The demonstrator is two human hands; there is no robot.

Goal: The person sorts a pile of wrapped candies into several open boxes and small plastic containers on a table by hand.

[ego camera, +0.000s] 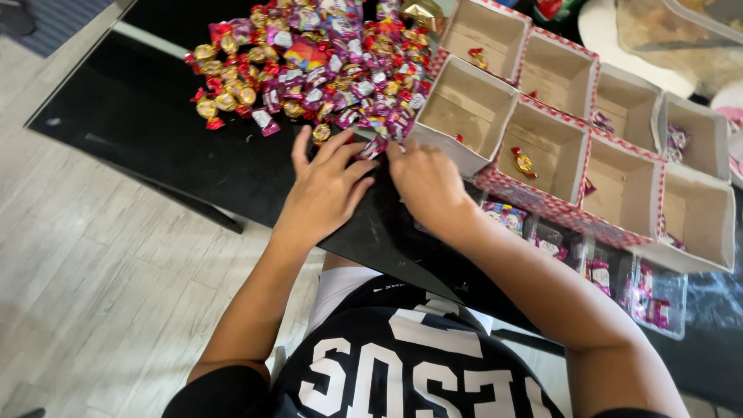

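Nearest to the camera, the person is wearing a black shirt with large white letters, and both forearms are reaching forward over the edge of a black table. The left hand is lying palm down on the table, its fingers spreading apart and touching only the surface near the closest candies. The right hand is resting just beside it, and its fingers are curling together at the edge of the pile; they seem to be touching a purple wrapped candy, but I cannot tell if they are really gripping it, because the picture is blurred there.

Just behind the hands, the pile of wrapped candies is lying on the table, spreading toward its far edge. The candies are small and shiny. Many are having red twisted wrappers with gold middles, others are purple or pink with white marks, and a few bigger colourful packets are lying among them.

To the right of the pile, a cardboard organiser with square compartments and a red-and-white patterned edge is standing on the table. A red-and-gold candy is lying in one near compartment and another one in a far compartment. Near its front side, clear plastic trays are holding more pink candies.
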